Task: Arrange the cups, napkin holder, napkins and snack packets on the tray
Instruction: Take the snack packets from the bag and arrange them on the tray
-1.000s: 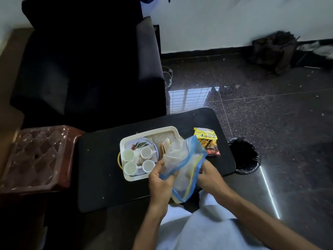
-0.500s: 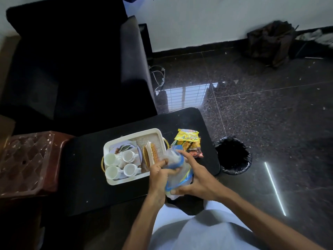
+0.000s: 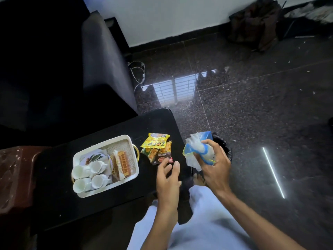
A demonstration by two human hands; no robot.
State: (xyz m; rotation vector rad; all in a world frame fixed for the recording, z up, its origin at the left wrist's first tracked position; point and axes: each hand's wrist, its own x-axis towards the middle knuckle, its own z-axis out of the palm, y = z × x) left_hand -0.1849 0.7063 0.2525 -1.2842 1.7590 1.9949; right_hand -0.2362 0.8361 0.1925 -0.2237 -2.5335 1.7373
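A white tray (image 3: 134,175) sits on the black table (image 3: 54,201). Several white cups (image 3: 90,175) stand in its left half, and a gold napkin holder (image 3: 121,164) with napkins lies in its right half. Snack packets (image 3: 157,148), yellow on top of darker ones, lie on the table just right of the tray. My right hand (image 3: 215,166) grips a crumpled clear plastic bag with blue trim (image 3: 197,149) above the table's right edge. My left hand (image 3: 167,175) hovers with relaxed fingers, holding nothing, near the packets' lower corner.
A dark sofa (image 3: 100,65) stands behind the table. A brown patterned stool (image 3: 14,177) is at the left. A black bin (image 3: 225,147) sits on the glossy floor right of the table, under my right hand. A dark bag (image 3: 255,24) lies by the wall.
My left hand has let go of the plastic bag. My right hand has carried the crumpled bag to the right, off the table's edge. The camera view shifted rightward.
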